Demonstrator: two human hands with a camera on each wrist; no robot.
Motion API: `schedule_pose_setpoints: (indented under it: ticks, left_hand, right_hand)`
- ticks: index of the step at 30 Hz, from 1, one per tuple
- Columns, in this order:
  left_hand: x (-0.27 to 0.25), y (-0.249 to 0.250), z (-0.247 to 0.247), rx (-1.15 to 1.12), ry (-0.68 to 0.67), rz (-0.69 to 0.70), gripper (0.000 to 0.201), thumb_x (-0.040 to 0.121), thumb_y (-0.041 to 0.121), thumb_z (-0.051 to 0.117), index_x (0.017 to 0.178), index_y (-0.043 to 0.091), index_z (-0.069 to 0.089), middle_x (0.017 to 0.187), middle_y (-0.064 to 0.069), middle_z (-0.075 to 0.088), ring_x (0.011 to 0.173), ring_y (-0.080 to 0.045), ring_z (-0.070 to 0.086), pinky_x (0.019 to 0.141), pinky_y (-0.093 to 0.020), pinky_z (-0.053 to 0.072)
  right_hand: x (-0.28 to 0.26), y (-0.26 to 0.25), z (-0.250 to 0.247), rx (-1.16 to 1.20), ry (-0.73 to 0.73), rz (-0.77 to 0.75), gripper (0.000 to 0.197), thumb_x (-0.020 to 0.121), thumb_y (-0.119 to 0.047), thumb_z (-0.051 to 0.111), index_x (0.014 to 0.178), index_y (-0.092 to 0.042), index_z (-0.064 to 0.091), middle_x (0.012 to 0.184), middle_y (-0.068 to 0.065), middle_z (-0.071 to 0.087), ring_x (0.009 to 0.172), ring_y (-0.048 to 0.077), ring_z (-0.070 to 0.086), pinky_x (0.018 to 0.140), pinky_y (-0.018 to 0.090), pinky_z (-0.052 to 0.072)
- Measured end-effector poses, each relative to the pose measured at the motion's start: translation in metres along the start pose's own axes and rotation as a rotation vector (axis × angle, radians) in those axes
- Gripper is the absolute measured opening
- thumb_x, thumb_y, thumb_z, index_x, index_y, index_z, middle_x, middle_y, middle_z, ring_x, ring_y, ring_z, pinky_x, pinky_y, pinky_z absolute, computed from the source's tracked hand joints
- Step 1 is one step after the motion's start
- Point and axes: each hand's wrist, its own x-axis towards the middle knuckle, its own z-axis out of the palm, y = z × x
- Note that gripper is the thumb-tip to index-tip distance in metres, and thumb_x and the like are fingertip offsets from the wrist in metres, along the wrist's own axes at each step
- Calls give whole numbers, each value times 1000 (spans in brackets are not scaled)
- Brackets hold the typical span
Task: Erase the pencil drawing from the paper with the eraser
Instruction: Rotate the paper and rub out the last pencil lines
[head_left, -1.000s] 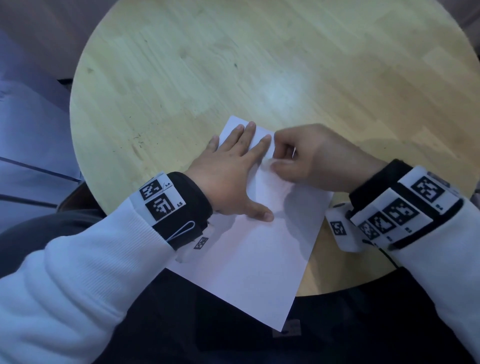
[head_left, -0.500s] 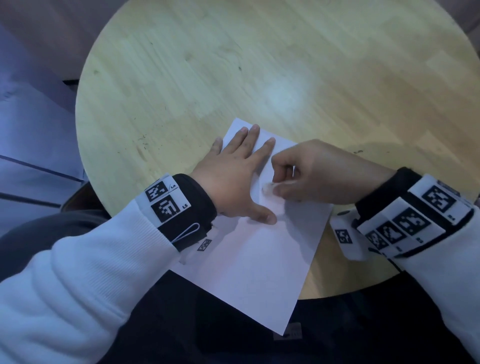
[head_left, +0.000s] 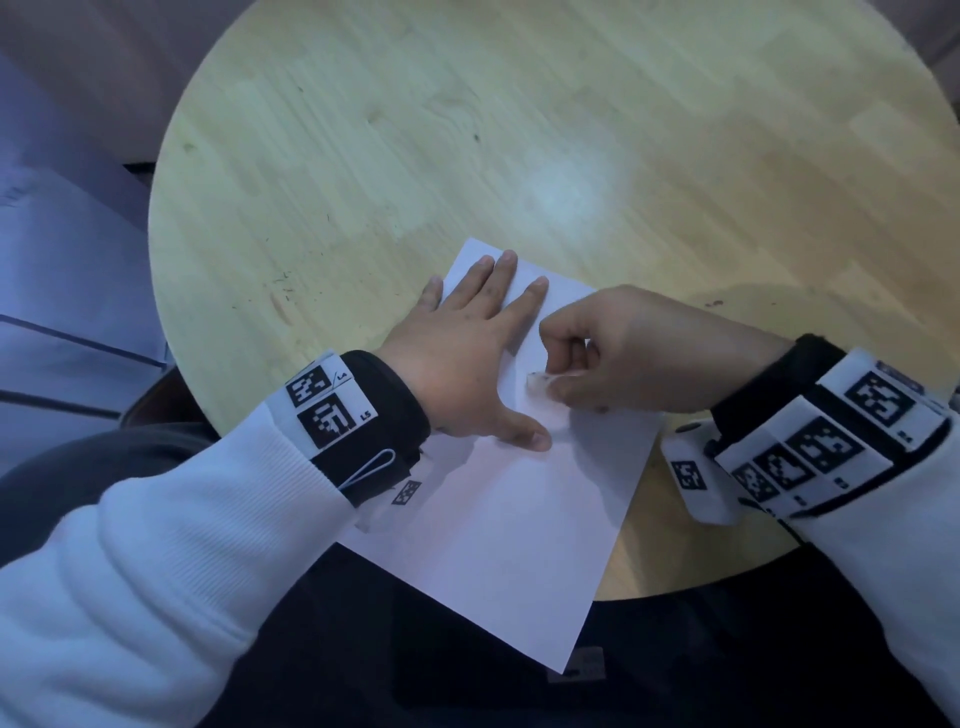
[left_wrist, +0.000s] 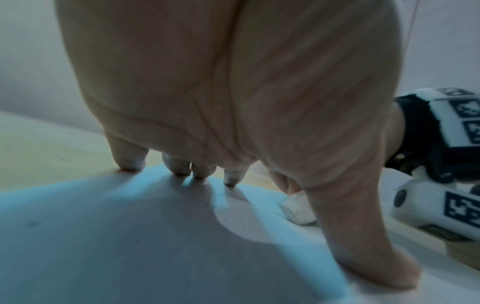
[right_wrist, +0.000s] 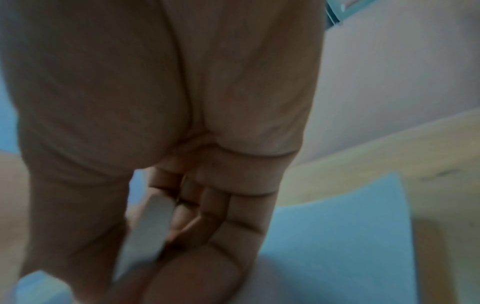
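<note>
A white sheet of paper (head_left: 519, 545) lies tilted on the round wooden table (head_left: 363, 156), its near corner hanging over the table's edge. My left hand (head_left: 467, 364) lies flat on the paper's upper left part with fingers spread, holding it down; the left wrist view shows its fingertips (left_wrist: 182, 170) pressing on the paper (left_wrist: 130, 236). My right hand (head_left: 597, 358) pinches a small white eraser (head_left: 540, 382) and rests it on the paper between my left forefinger and thumb. The eraser (right_wrist: 148, 226) shows between thumb and curled fingers in the right wrist view. No pencil marks are visible.
The far half of the table is bare wood with a few small dark marks (head_left: 285, 280). The table's near edge curves just under my wrists, with my dark lap (head_left: 467, 691) below. A bluish floor (head_left: 62, 270) lies to the left.
My right hand has drawn the eraser down the paper toward me, from beside my left forefinger's tip to nearer the thumb. The left hand has stayed pressed in place.
</note>
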Motion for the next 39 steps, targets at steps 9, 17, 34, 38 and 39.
schedule_pose_setpoints:
  ticks: [9, 17, 34, 38, 39]
  left_hand:
    - [-5, -11, -10, 58, -10, -112, 141, 61, 94, 57, 160, 26, -18, 166, -5, -29, 154, -19, -24, 125, -55, -6]
    - [0, 5, -7, -34, 48, -37, 126, 69, 86, 60, 161, 31, -5, 166, -2, -28, 154, -20, -23, 125, -54, 0]
    - [3, 0, 1, 3, -10, -28, 135, 57, 94, 61, 156, 46, -17, 164, 1, -33, 152, -21, -29, 122, -61, -4]
    - [3, 0, -1, 9, -19, -33, 134, 59, 93, 61, 156, 46, -18, 164, 1, -34, 151, -21, -30, 122, -62, -5]
    - [2, 0, -1, 8, -20, -34, 134, 59, 93, 61, 156, 46, -19, 164, 1, -35, 151, -21, -30, 122, -62, -5]
  right_hand:
    - [-3, 30, -26, 128, 284, 104, 23, 92, -36, 73, 80, -20, 63, 66, -4, 71, 54, 4, 58, 52, 20, 44]
    - [2, 22, -16, 42, 183, 55, 22, 93, -38, 72, 81, -24, 61, 74, -1, 67, 61, 11, 54, 57, 29, 44]
    - [3, 4, 7, 24, 221, -5, 23, 84, -19, 69, 73, -28, 51, 67, -5, 57, 62, 12, 51, 57, 32, 42]
    - [1, 3, 6, 39, 106, 0, 17, 86, -21, 71, 76, -26, 58, 69, -6, 62, 63, 11, 55, 56, 25, 42]
    - [4, 7, 0, 35, 199, 12, 19, 86, -20, 70, 75, -26, 57, 69, -5, 59, 62, 12, 52, 55, 27, 40]
